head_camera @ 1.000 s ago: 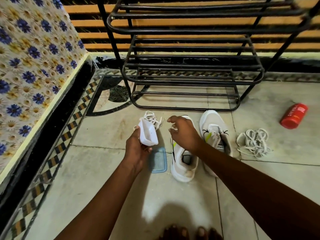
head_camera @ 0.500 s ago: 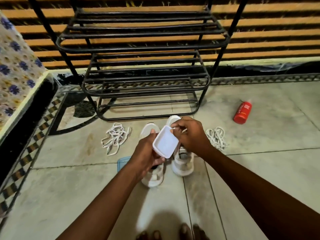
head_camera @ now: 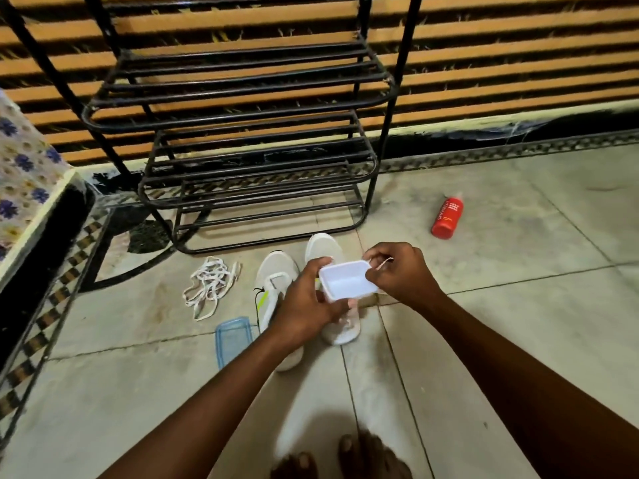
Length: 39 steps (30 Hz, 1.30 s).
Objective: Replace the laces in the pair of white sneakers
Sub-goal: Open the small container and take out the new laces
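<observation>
Two white sneakers stand side by side on the floor, the left one (head_camera: pixel 275 285) with a yellow-green stripe, the right one (head_camera: pixel 323 246) mostly behind my hands. Above them my left hand (head_camera: pixel 304 307) grips a small white plastic container (head_camera: pixel 347 281) from the left and below. My right hand (head_camera: pixel 403 274) pinches its right rim. A thin white strand (head_camera: pixel 384 263) shows by my right fingers; I cannot tell whether it is held. A loose pile of white laces (head_camera: pixel 211 286) lies left of the sneakers.
A clear blue lid (head_camera: pixel 233 340) lies on the tiles by the left sneaker. A black metal shoe rack (head_camera: pixel 249 150) stands behind the shoes. A red bottle (head_camera: pixel 447 217) lies to the right, a floral-covered bed (head_camera: pixel 24 181) at the left. My bare feet (head_camera: pixel 342 458) are at the bottom.
My left hand has brought the container over the sneakers and turned it open side up. My right hand left the sneaker and took the container's rim. The view swung right.
</observation>
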### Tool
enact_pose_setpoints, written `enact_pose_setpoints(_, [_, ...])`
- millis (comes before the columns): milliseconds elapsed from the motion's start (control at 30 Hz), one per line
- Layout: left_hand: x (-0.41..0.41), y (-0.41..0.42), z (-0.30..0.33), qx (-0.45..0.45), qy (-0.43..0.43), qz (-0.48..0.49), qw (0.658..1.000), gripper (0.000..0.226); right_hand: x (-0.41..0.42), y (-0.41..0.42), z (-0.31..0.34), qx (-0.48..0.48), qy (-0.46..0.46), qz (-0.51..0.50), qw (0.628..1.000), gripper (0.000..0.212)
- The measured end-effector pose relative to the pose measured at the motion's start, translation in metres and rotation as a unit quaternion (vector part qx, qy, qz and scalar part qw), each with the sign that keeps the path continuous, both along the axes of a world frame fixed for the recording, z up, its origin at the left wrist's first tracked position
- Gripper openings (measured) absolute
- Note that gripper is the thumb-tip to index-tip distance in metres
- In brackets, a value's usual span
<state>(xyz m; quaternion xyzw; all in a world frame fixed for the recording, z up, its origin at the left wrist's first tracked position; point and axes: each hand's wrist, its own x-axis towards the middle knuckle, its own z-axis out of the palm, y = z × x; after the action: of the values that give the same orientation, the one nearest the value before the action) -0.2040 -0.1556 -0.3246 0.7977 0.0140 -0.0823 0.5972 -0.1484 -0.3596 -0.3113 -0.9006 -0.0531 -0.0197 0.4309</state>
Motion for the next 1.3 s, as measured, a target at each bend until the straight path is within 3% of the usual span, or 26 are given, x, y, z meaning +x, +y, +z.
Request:
enact_pose_setpoints(167, [0.011, -0.044, -0.018, 0.062, -0.006, -0.073, 0.995, 0.062, -0.007, -0.045, -0.032, 0.027, -0.02, -0.043, 0.999, 0.02])
enact_pose_setpoints(300, [0.012, -0.074, -0.033, 0.1, -0.016, -0.103, 0.99, 0.062, -0.016, -0.074, -0.059, 0.043, -0.001, -0.095, 0.995, 0.013])
enact_pose_setpoints(600, [0.006, -0.127, -0.088, 0.115, 0.032, -0.147, 0.982, 0.049, -0.037, -0.114, -0.119, -0.17, 0.015, -0.115, 0.979, 0.007])
enact_pose_setpoints(767, [0.016, -0.133, -0.131, 0.202, 0.05, -0.177, 0.962, 0.053, -0.036, -0.12, -0.129, -0.211, 0.057, -0.099, 0.971, 0.008])
enact_pose_setpoints(900, [0.022, -0.131, -0.094, 0.264, 0.033, -0.194, 0.944, 0.061, -0.036, -0.125, -0.132, -0.224, 0.054, -0.108, 0.967, 0.02])
enact_pose_setpoints(1067, [0.055, -0.132, -0.073, 0.246, -0.042, -0.108, 0.962, 0.037, -0.015, -0.126, -0.124, -0.176, 0.008, -0.123, 0.977, 0.024])
enact_pose_setpoints(1233, [0.112, -0.14, -0.063, 0.343, -0.001, -0.119, 0.932, 0.061, 0.025, -0.122, -0.118, -0.155, 0.134, -0.038, 0.978, 0.063])
enact_pose_setpoints(1300, [0.128, -0.141, -0.071, 0.358, 0.046, -0.13, 0.923, 0.07, 0.033, -0.114, -0.114, -0.163, 0.131, -0.018, 0.978, 0.058])
